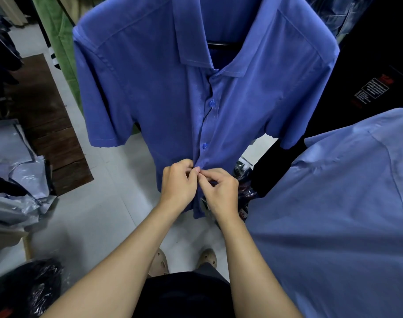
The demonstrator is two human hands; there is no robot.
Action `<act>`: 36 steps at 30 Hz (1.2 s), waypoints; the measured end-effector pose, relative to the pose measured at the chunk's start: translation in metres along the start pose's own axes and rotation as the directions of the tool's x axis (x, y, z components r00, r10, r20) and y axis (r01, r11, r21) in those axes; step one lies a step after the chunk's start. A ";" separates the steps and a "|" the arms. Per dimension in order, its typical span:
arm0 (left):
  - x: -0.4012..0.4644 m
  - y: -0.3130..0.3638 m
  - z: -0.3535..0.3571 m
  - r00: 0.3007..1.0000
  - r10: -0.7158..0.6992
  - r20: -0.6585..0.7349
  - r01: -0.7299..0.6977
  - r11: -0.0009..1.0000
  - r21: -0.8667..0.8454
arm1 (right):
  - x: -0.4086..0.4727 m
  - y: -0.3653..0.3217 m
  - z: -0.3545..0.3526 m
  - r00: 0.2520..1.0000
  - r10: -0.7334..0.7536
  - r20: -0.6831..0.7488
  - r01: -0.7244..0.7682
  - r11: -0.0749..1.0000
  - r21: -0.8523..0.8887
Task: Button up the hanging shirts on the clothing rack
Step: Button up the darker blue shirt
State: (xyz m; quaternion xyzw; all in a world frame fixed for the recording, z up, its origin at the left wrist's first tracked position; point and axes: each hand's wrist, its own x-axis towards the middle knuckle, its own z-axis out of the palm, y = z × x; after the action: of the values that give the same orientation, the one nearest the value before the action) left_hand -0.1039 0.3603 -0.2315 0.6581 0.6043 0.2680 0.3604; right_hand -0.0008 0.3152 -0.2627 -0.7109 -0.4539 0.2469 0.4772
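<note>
Hands meet at six o'clock of the blue shirt (pixel 163 92): left hand (pixel 177 182) and right hand (pixel 218 191) each pinch the placket edges together, probably to push the third button through.

The blue shirt (pixel 173 92) hangs across the middle and blocks the way from ten to one o'clock. At three o'clock a paler blue shirt (pixel 333 203) crowds in, just beside the right hand (pixel 221 191). A black garment (pixel 367 76) closes off two o'clock. The bare floor (pixel 99 214) gives open passage at eight o'clock, between the blue shirt and the grey plastic bags (pixel 14 161) at nine. A black bag (pixel 28 288) sits at seven.
</note>
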 end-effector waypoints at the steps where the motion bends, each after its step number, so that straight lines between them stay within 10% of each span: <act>1: 0.001 0.000 0.000 1.000 0.015 -0.003 -0.015 1.000 0.006 | 0.000 0.000 0.000 1.000 -0.021 -0.005 0.020 1.000 -0.024; 7: 0.007 0.000 0.000 1.000 0.026 -0.015 -0.026 0.999 -0.027 | -0.003 0.000 0.004 0.994 -0.079 -0.072 0.073 0.994 -0.078; 11: 0.011 -0.009 0.002 0.982 -0.162 0.092 0.184 0.921 -0.343 | 0.003 -0.007 0.001 0.975 0.217 -0.052 -0.200 0.953 0.229; 16: 0.004 -0.010 0.000 0.944 -0.253 0.210 0.328 0.775 -0.541 | 0.001 -0.006 0.001 0.822 0.526 0.217 -0.550 0.637 0.541; 36: -0.013 -0.067 -0.008 0.908 -0.183 0.377 0.371 0.770 -0.520 | -0.041 0.017 0.045 0.898 0.417 0.139 -0.437 0.813 0.384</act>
State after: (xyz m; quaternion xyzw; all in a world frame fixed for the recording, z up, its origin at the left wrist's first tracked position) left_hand -0.1526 0.3490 -0.2793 0.4520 0.5215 0.2778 0.6682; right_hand -0.0482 0.2968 -0.3002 -0.6734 -0.2327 0.4536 0.5354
